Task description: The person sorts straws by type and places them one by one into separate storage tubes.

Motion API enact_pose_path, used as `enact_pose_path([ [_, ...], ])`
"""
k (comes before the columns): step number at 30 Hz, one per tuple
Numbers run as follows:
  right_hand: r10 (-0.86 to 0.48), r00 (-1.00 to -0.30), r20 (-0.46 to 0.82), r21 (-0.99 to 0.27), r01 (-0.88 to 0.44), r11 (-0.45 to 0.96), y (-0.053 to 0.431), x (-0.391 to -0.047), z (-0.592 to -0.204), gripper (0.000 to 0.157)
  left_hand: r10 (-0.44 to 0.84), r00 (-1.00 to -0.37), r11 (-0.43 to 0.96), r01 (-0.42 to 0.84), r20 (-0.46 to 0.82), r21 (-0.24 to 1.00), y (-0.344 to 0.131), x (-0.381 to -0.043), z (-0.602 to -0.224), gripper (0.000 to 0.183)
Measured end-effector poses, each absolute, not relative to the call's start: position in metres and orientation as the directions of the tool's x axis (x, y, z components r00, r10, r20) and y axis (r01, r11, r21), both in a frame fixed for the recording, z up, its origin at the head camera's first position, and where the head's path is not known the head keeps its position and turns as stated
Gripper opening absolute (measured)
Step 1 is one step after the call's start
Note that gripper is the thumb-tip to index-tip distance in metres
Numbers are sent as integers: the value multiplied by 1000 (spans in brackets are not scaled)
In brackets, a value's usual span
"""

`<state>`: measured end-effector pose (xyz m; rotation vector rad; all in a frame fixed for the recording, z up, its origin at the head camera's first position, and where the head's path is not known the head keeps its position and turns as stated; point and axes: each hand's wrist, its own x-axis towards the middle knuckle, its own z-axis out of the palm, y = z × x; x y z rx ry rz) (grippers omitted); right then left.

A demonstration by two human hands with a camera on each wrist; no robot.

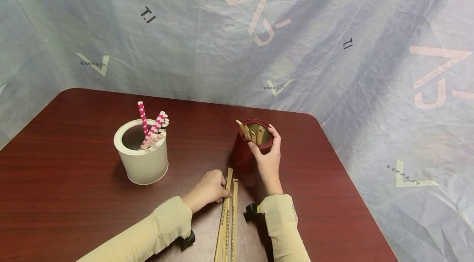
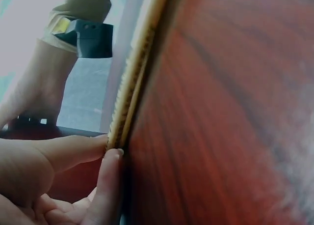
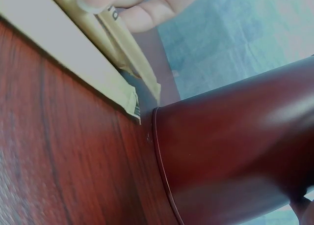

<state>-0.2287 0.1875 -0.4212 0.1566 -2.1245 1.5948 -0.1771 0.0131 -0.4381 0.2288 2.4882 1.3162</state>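
Observation:
Several slim, tan paper-wrapped sticks (image 1: 234, 216) with printed lettering lie side by side at the near middle of the table. My left hand (image 1: 208, 188) pinches a paper-wrapped stick (image 2: 128, 87) between thumb and finger near its far end. Just beyond them stands a dark red can (image 1: 242, 155), upright, with several more tan sticks (image 1: 260, 133) leaning inside. My right hand (image 1: 269, 167) grips this can near its rim, thumb on the near side and fingers on the right. The right wrist view shows the can's base (image 3: 164, 171) close to the sticks' ends.
To the left stands a white can (image 1: 146, 167) holding several patterned straws (image 1: 157, 124), pink and white among them. The dark reddish wooden table (image 1: 74, 171) ends at a grey printed cloth (image 1: 203, 48) behind and to the right. Each wrist carries a small black camera (image 1: 252, 211).

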Motion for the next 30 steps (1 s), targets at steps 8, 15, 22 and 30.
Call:
enact_pose_path([
  [8, 193, -893, 407, -891, -341, 301, 185, -223, -411, 70, 295, -924, 436, -95, -242, 895, 8, -179, -437, 18],
  [15, 188, -894, 407, -886, -337, 318, 177, -209, -392, 69, 299, -929, 347, -109, -220, 932, -2, -181, -436, 16],
  [22, 181, -894, 409, -886, -342, 315, 177, -209, -392, 69, 281, -938, 258, -128, -201, 958, -10, -183, -430, 15],
  [30, 178, -896, 406, -888, -342, 307, 176, -208, -390, 69, 260, -951, 234, -107, -168, 966, -17, -186, -419, 14],
])
